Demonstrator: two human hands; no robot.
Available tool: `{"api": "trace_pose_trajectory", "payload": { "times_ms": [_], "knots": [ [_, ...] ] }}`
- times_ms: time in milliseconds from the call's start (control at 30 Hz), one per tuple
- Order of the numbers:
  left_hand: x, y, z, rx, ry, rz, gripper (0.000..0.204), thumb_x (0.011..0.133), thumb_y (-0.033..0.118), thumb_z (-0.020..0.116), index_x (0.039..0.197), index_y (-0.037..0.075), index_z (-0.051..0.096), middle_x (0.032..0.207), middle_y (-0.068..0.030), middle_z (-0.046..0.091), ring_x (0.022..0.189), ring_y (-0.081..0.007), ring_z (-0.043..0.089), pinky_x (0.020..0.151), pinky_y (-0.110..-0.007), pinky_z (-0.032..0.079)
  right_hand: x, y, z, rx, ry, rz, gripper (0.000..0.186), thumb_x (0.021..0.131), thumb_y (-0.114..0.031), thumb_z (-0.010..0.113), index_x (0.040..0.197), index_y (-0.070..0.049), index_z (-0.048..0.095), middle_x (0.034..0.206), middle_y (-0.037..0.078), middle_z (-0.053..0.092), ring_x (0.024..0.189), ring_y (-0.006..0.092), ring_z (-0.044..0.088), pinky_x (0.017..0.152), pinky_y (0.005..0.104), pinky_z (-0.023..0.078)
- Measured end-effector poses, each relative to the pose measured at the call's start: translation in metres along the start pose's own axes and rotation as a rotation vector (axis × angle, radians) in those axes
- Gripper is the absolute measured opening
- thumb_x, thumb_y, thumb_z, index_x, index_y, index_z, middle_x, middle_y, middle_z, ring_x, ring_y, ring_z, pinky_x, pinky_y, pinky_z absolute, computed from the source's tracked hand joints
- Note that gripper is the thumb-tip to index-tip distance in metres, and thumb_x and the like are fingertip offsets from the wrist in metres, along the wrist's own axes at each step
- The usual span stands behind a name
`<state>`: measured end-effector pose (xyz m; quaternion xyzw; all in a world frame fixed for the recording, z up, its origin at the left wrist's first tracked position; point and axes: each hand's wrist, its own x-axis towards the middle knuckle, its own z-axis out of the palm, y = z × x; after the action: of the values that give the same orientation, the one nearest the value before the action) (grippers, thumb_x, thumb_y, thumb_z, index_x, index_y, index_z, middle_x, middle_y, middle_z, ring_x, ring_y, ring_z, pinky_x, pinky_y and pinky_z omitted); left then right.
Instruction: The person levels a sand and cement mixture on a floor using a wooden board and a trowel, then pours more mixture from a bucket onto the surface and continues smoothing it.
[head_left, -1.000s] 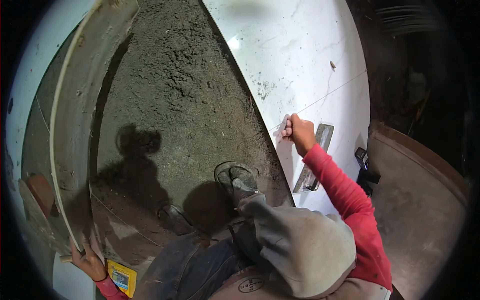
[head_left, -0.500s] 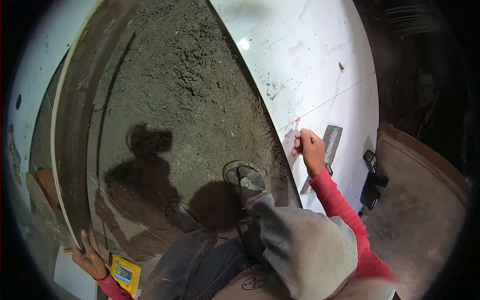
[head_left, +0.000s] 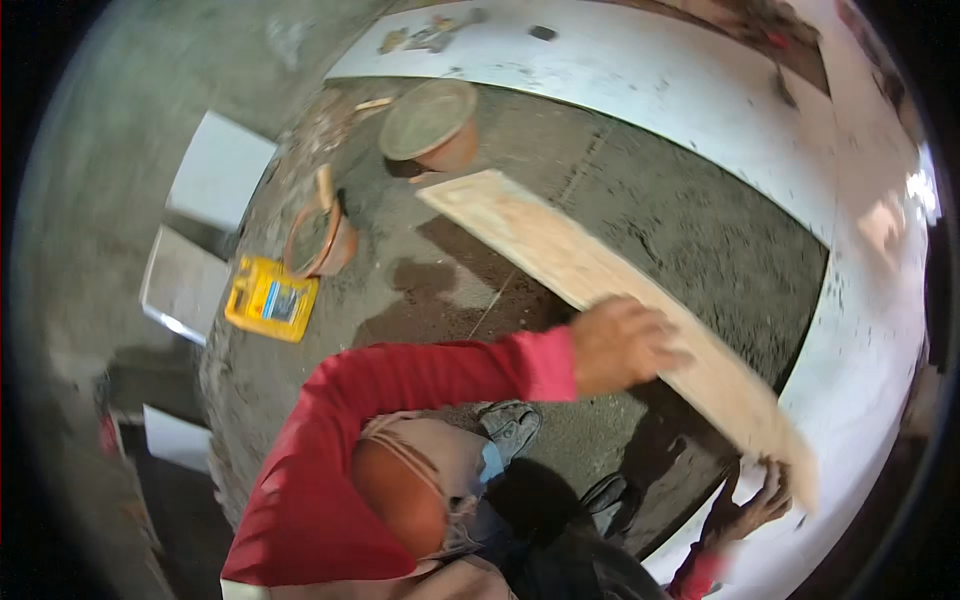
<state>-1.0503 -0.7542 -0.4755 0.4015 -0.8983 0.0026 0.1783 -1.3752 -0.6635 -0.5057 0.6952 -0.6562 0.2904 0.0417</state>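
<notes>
A long pale wooden board (head_left: 560, 245) lies slantwise across the view, from the far left down to the near right. My left hand (head_left: 625, 345), a little smeared by motion, is closed over the board's near edge around its middle. At the near right end, my right hand (head_left: 755, 500) grips the board from below, its fingers at the edge. Under the board spreads rough grey mortar (head_left: 690, 240), part of it in shadow. White tiles (head_left: 850, 350) border the mortar on the right and far sides.
A wide tub (head_left: 430, 115) of grey mix stands at the far left edge of the bed. Nearer are a small bucket (head_left: 320, 240) with a wooden handle and a yellow jug (head_left: 272, 300). Loose white tiles (head_left: 220, 170) lie left. A taut string (head_left: 490, 310) crosses the mortar.
The view has turned. The board has swung from the left side to across my front. My right hand has left its place over the white tile and now grips the board's end.
</notes>
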Motion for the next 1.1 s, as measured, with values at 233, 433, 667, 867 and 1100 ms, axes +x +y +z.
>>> {"api": "trace_pose_trajectory", "payload": {
  "times_ms": [233, 433, 667, 867, 1100],
  "knots": [
    [0.027, 0.039, 0.028, -0.015, 0.189, 0.083, 0.034, 0.089, 0.022, 0.059, 0.123, 0.022, 0.064, 0.121, -0.0095, 0.064, 0.119, -0.0266, 0.057, 0.100, -0.046, 0.045, -0.019, 0.096, 0.019, 0.192, -0.117, 0.016, 0.028, 0.079, 0.011, 0.066, 0.102, -0.003, 0.063, 0.105, 0.015, 0.057, 0.099, 0.0330, 0.054, 0.082, 0.0453, 0.046],
    [0.005, 0.036, 0.025, -0.306, 0.107, 0.078, 0.041, 0.091, 0.030, 0.065, 0.130, 0.016, 0.059, 0.127, -0.0113, 0.061, 0.124, -0.0258, 0.054, 0.109, -0.048, 0.037, -0.034, 0.181, 0.065, -0.116, 0.058, -0.182, 0.021, 0.079, 0.001, 0.067, 0.098, -0.006, 0.061, 0.101, 0.015, 0.057, 0.095, 0.0337, 0.056, 0.086, 0.0465, 0.045],
    [-0.013, 0.028, 0.008, -0.401, -0.074, -0.072, 0.022, 0.091, 0.034, 0.068, 0.097, 0.013, 0.069, 0.077, -0.0061, 0.069, 0.069, -0.0234, 0.067, 0.064, -0.037, 0.050, -0.039, 0.238, 0.088, -0.185, 0.019, -0.006, 0.020, 0.075, 0.000, 0.066, 0.089, -0.011, 0.057, 0.092, 0.012, 0.058, 0.094, 0.0324, 0.057, 0.086, 0.0470, 0.043],
    [0.000, 0.033, -0.019, -0.401, -0.227, -0.124, 0.034, 0.090, 0.042, 0.069, 0.079, 0.011, 0.062, 0.057, -0.0101, 0.061, 0.045, -0.0302, 0.059, 0.040, -0.039, 0.043, 0.003, 0.238, 0.088, -0.290, 0.073, 0.185, 0.013, 0.079, -0.005, 0.063, 0.088, -0.012, 0.056, 0.092, 0.010, 0.057, 0.093, 0.0322, 0.055, 0.083, 0.0448, 0.044],
    [0.019, 0.044, -0.011, -0.368, -0.475, 0.188, 0.044, 0.096, 0.049, 0.055, 0.082, 0.007, 0.063, 0.063, -0.0139, 0.063, 0.056, -0.0357, 0.064, 0.049, -0.047, 0.047, -0.010, 0.226, 0.022, -0.004, -0.362, 0.247, 0.028, 0.079, -0.014, 0.073, 0.101, -0.004, 0.058, 0.101, 0.017, 0.059, 0.094, 0.0372, 0.057, 0.083, 0.0443, 0.045]
  ]
}}
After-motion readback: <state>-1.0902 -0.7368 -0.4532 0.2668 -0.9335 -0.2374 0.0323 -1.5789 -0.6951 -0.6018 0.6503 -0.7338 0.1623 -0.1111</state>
